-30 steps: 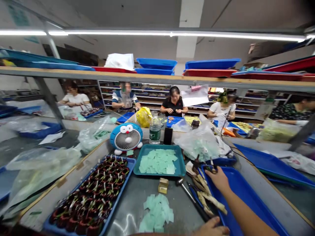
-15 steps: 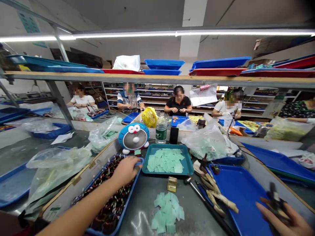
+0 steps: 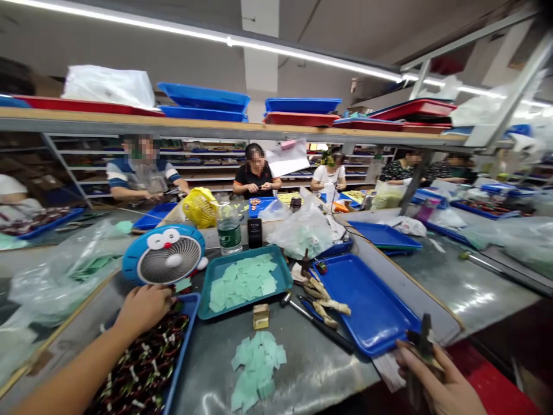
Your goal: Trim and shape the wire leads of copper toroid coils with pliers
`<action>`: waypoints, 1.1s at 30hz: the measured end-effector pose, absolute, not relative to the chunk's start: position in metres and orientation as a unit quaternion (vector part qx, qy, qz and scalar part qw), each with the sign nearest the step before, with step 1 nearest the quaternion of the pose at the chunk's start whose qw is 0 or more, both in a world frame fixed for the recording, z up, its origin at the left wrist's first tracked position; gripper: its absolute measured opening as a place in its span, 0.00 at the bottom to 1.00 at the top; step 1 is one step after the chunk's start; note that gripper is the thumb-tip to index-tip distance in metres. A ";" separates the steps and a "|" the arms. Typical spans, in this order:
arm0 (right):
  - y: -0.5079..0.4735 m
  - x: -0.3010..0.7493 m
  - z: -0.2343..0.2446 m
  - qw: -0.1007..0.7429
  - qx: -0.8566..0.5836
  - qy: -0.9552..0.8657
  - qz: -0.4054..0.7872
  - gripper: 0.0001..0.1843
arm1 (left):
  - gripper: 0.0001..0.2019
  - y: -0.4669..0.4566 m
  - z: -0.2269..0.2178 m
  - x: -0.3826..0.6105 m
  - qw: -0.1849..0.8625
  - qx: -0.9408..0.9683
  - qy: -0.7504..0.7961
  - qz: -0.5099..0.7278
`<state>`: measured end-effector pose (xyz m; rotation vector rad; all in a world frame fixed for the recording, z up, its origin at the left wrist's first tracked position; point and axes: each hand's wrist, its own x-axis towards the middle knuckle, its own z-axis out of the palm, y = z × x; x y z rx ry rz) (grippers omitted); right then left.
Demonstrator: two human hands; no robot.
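Left hand point(image 3: 144, 308) is curled at coil tray point(image 3: 180, 346) far end, grip's contents cannot be told; right hand point(image 3: 436, 383), far right of tray, is clamped on dark tool point(image 3: 425, 337); one coil point(image 3: 147, 351) is best lifted straight.

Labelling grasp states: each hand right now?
Left hand: curled over coils in the tray, grip cannot be told.
Right hand: closed on a dark tool.
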<state>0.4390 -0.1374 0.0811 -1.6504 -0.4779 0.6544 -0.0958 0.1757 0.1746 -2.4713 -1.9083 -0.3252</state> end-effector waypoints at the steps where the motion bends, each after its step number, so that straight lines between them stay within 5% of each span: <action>1: -0.136 0.434 0.087 0.620 -0.699 -0.194 0.299 0.44 | 0.14 0.178 0.179 -0.098 0.001 -0.789 -0.604 -0.108; 6: -0.122 0.400 0.090 0.681 -0.620 -0.142 0.363 0.42 | 0.17 0.159 0.214 -0.092 -0.058 -0.800 -0.577 -0.152; 10: -0.109 0.338 0.077 0.650 -0.568 -0.202 0.463 0.33 | 0.20 0.106 0.226 -0.055 -0.209 -0.800 -0.526 -0.198; 14: -0.096 0.264 0.088 0.626 -0.454 -0.249 0.583 0.27 | 0.18 0.055 0.214 -0.005 -0.473 -0.759 -0.372 -0.249; 24: -0.086 0.222 0.125 0.602 -0.326 -0.154 0.712 0.29 | 0.11 0.010 0.219 0.037 -0.409 -0.870 -0.224 -0.158; 28: -0.091 0.221 0.125 0.641 -0.304 -0.167 0.685 0.29 | 0.08 0.003 0.199 0.038 -0.419 -0.835 -0.276 -0.226; 33: -0.094 0.224 0.113 0.677 -0.311 -0.218 0.631 0.30 | 0.36 -0.025 0.138 0.051 -0.615 -0.627 -0.330 -0.346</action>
